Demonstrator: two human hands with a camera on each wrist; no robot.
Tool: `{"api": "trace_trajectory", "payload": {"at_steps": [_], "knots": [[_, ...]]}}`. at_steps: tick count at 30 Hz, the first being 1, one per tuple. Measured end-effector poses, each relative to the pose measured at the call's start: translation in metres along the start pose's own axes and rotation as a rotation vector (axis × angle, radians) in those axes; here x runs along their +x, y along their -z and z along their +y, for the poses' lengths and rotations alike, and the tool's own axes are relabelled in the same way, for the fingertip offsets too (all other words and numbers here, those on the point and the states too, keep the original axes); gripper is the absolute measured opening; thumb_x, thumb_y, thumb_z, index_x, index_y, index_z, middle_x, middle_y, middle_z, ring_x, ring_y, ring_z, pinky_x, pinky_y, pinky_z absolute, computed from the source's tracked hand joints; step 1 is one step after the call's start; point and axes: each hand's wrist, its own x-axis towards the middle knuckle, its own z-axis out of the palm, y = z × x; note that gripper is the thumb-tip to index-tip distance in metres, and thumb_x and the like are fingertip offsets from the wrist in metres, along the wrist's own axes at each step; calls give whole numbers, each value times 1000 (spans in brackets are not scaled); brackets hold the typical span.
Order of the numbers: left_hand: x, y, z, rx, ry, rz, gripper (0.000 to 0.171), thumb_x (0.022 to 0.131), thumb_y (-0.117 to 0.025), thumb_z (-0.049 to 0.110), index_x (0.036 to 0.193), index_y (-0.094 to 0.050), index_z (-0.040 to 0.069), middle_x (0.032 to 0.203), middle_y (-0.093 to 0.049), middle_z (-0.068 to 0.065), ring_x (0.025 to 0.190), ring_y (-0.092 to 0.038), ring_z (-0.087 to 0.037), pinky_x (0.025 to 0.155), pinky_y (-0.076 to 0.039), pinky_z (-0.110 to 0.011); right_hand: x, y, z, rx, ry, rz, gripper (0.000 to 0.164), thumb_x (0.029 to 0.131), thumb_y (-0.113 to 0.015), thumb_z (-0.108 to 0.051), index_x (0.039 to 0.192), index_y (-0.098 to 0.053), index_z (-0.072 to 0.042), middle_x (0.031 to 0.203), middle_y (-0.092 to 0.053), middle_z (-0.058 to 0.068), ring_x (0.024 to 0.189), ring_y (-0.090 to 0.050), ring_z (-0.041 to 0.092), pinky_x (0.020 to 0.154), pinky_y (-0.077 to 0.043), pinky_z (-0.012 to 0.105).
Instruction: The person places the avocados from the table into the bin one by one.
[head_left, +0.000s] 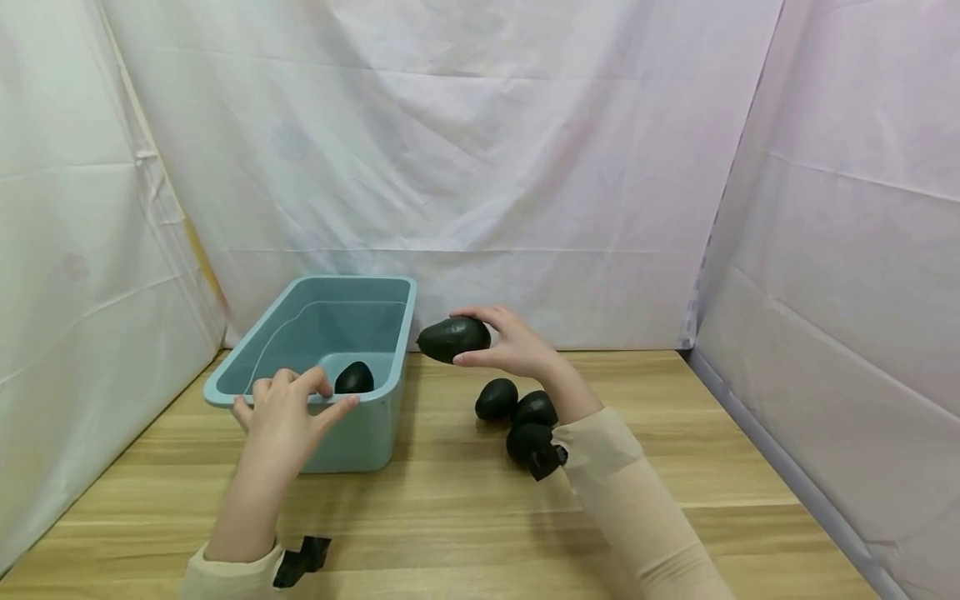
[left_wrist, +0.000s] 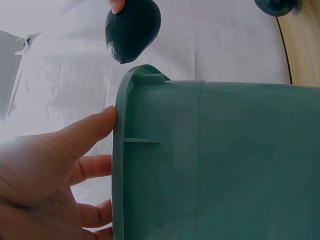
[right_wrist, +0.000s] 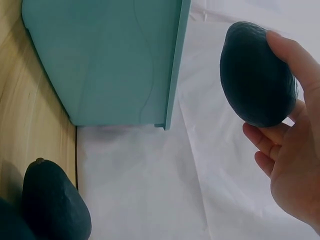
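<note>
My right hand [head_left: 517,343] grips a dark green avocado [head_left: 452,337] between thumb and fingers, above the table and just right of the bin. In the right wrist view this avocado [right_wrist: 257,75] is level with or above the bin's rim. With fingers bent at the near rim of a blue-green plastic bin [head_left: 405,321], my left hand [head_left: 283,425] holds that edge. One avocado [head_left: 354,378] lies inside the bin. On the table, below my right wrist, several more sit close together, among them a left one [head_left: 496,399] and a near one [head_left: 527,442].
The bin stands at the left of a wood-grain table [head_left: 450,525]. White cloth [head_left: 525,167] hangs behind the table and along both sides. Black tape [head_left: 302,562] is on the left cuff, and more black tape [head_left: 547,462] is on the right.
</note>
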Motion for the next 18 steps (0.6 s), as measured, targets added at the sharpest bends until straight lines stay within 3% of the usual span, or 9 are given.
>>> {"api": "trace_trajectory", "payload": {"at_steps": [6,18], "knots": [[0,0,0,3,-2,3,33,84,-73,39,81,-52,14,104,-51,-25,95,-37,-49,85,-12,-76,7,-2,-5,0,8,4,64,78,-77,-45,135,-54,-30,128,-49,-1,115,-42,20,89,-41,50],[0,0,0,11,11,-9,33,84,-73,39,82,-53,13,99,-50,-21,94,-38,-48,84,-13,-74,24,-7,-19,-20,31,8,61,77,-78,-44,132,-55,-33,129,-49,-3,117,-43,17,90,-41,47]]}}
